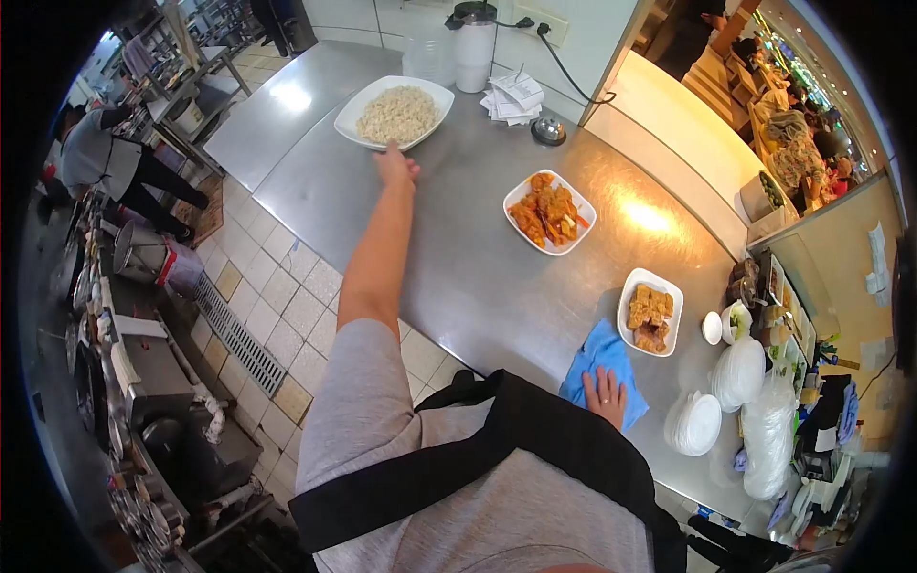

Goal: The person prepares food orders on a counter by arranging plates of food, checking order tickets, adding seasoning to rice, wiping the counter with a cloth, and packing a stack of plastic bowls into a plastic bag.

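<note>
My left hand point(397, 168) reaches out to the near rim of a white bowl of rice point(396, 113) at the far side of the steel counter. One digit lies on the rim and the other fingers are curled at the bowl's edge. On the right, my right hand point(606, 394) rests with spread fingers on a blue cloth point(596, 359). The cloth touches or nearly touches a white dish of browned, fried-looking pieces point(650, 315). Between the hands stands a white dish of orange-sauced food point(550, 212).
On the counter point(458, 258) are a call bell point(548, 131), paper slips point(516, 97), a white container point(475, 48), stacked white bowls point(693, 424) and bagged containers point(768, 435). A co-worker point(105, 153) stands at the left beyond the tiled floor. A pass-through opening shows seated people.
</note>
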Tool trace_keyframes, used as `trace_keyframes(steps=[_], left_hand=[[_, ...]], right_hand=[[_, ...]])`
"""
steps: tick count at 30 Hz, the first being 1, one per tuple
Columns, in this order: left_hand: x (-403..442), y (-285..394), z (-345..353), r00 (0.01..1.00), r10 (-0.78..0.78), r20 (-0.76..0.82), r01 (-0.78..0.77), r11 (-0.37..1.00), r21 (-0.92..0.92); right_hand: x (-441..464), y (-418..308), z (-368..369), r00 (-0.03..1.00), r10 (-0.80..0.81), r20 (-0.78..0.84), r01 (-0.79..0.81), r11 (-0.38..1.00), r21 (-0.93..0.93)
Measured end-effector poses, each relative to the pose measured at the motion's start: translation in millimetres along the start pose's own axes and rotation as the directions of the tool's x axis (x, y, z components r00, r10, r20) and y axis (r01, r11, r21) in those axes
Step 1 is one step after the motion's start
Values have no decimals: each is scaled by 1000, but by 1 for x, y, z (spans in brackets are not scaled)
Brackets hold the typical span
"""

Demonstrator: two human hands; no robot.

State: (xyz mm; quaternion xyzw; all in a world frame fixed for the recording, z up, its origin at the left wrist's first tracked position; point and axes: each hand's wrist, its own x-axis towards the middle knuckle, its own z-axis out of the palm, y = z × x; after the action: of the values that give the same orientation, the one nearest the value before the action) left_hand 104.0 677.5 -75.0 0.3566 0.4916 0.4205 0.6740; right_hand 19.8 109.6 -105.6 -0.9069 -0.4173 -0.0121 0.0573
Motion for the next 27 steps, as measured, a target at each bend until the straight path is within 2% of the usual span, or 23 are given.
trace_keyframes(steps=[2, 3, 5, 8, 9, 11, 14, 15, 16, 17, 18, 19, 20, 21, 22, 23, 24, 26, 27], left_hand=[[61, 0, -6, 991, -15, 132, 5, 997, 81], [67, 4, -8, 981, -26, 194, 2, 993, 122], [71, 2, -10, 989, 13, 150, -31, 992, 123], [41, -2, -26, 994, 34, 101, -43, 995, 94], [29, -3, -36, 995, 43, 87, -50, 996, 74], [-13, -7, -69, 967, 110, 231, -127, 990, 60], [-82, -24, -120, 974, 68, 215, -96, 988, 122], [-98, -38, -143, 963, 118, 242, -141, 987, 81], [-120, -42, -165, 964, 92, 248, -126, 984, 123], [-123, -64, -196, 955, 131, 267, -193, 956, 221], [-174, -36, -204, 966, 26, 257, -80, 976, 202], [-185, -51, -226, 964, 63, 259, -118, 973, 201], [-210, -43, -237, 965, -32, 260, -37, 966, 254], [-233, -35, -244, 959, -128, 253, 45, 951, 307], [-243, -44, -253, 954, -26, 300, -88, 929, 360], [-249, -56, -263, 936, 66, 347, -214, 887, 410], [-253, -61, -267, 906, 147, 397, -333, 827, 453], [-256, -53, -261, 849, 49, 526, -370, 767, 524], [-258, -49, -260, 815, -8, 580, -390, 733, 557]], right_hand=[[-7, 0, 20, 997, -65, -46, 60, 994, -93], [1, -3, 16, 997, -74, -27, 72, 994, -78], [17, -12, 10, 995, -99, 12, 100, 994, -45], [56, -26, -5, 982, -152, 110, 142, 985, 96], [68, -31, -4, 979, -183, 90, 172, 978, 120], [88, -42, -1, 969, -247, 31, 238, 956, 168], [106, -46, 5, 942, -333, -40, 333, 913, 235], [109, -45, 5, 938, -336, -82, 345, 897, 278], [112, -44, 5, 934, -335, -126, 358, 878, 318], [115, -44, 5, 928, -331, -174, 372, 857, 356], [118, -46, 6, 960, -191, -205, 273, 794, 543], [118, -47, 8, 978, -50, -202, 182, 679, 711], [120, -48, 11, 982, 82, -167, 101, 520, 848], [126, -50, 17, 987, 155, -41, 3, 235, 972], [132, -54, 26, 979, 177, 106, -94, -75, 993], [135, -59, 30, 955, 146, 259, -189, -377, 907], [138, -69, 26, 927, 146, 346, -239, -482, 843], [147, -88, 17, 853, 112, 510, -314, -670, 672], [155, -73, 43, 854, -18, 519, -348, -761, 547]])
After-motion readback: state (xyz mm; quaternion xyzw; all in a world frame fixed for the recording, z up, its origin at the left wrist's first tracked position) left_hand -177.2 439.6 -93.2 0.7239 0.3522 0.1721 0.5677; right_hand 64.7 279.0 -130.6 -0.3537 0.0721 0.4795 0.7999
